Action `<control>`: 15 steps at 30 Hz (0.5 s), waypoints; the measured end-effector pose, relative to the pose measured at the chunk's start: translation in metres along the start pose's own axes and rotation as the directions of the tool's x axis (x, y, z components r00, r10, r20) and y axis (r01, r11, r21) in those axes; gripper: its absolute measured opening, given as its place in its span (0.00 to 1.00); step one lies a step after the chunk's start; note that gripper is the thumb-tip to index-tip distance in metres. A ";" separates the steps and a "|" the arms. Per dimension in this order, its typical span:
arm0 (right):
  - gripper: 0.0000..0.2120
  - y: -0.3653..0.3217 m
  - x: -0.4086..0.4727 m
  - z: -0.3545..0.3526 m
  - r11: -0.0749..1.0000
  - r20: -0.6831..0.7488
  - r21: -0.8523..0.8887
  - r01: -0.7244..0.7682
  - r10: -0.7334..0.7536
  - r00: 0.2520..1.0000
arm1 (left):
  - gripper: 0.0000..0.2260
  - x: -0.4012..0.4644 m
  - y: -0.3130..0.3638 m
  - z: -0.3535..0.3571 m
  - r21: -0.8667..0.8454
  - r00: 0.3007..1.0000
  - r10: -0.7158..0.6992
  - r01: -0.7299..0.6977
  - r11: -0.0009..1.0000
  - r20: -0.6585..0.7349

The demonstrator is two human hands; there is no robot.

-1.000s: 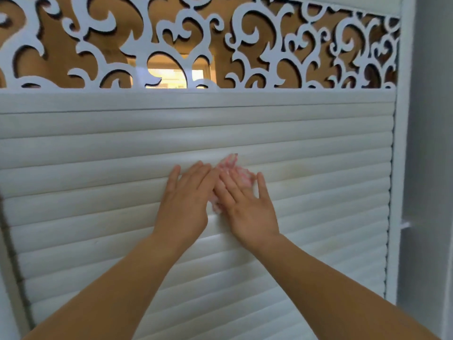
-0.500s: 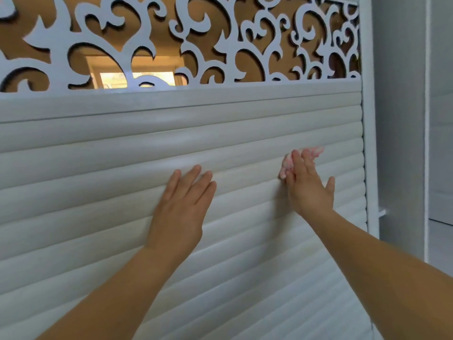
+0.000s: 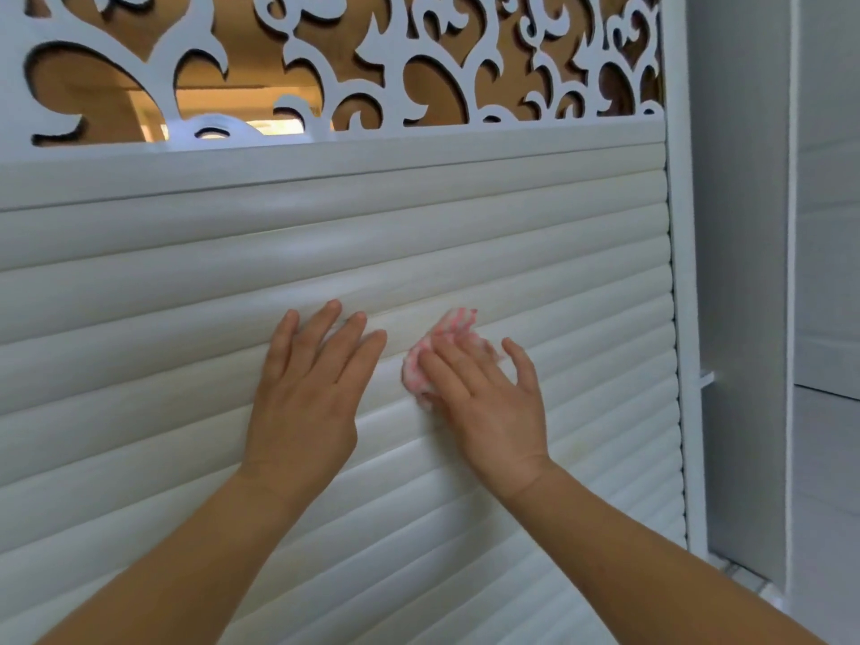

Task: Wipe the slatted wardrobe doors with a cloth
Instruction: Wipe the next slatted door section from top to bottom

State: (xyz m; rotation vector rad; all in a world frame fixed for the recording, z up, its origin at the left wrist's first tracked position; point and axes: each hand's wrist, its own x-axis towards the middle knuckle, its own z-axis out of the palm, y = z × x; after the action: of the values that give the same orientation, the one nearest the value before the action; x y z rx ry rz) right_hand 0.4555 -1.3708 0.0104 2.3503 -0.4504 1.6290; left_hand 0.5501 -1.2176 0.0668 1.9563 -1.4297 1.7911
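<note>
- White horizontal slats fill the working surface: the slatted wardrobe door (image 3: 535, 272) of rounded, pale wood-grain strips spans the view from the left edge to its white vertical frame (image 3: 679, 318) on the right.
- Nearest the camera, both bare forearms rise from the bottom edge toward the slats.
- Left hand (image 3: 309, 402): flat and open, fingers extended and close together, palm pressed on the slats. It holds nothing and appears to serve as a brace.
- Right hand (image 3: 488, 402): fingers spread and nearly flat, pressing the small crumpled pink-and-white cloth (image 3: 442, 337) against the slats. The cloth is pinned under the fingers, not clenched; part of it shows above and left of the fingertips.
- Change: half a second ago the right hand and cloth were well to the right, near the frame. They are now just beside the left hand, apart from it. The left hand remains in its place.
- Meaning: a return stroke along the same band of slats is under way; this band is likely close to done, while lower slats appear yet to be wiped.
- Farther up, a white scroll-cut fretwork panel (image 3: 372, 62) tops the slats, with a brown backing behind it.
</note>
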 end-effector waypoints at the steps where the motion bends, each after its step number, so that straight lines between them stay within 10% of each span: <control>1: 0.18 0.008 0.002 -0.001 0.999 -0.006 0.013 -0.047 0.047 0.999 | 0.24 0.000 0.001 0.001 0.005 1.000 -0.003 0.003 1.000 -0.012; 10: 0.11 0.069 0.012 0.000 0.862 0.143 0.080 -0.501 0.487 0.862 | 0.22 0.002 0.007 0.006 0.016 0.996 -0.035 0.036 0.999 -0.079; 15: 0.14 0.016 0.011 -0.001 0.948 0.041 0.051 -0.314 0.312 0.949 | 0.22 0.004 0.012 0.008 -0.017 0.995 -0.061 0.060 0.998 -0.085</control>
State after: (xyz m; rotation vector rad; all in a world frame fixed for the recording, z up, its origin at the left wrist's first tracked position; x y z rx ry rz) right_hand 0.4519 -1.3862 0.0212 2.4493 -0.8322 1.7568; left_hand 0.5470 -1.2311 0.0620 1.8711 -1.3389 1.8098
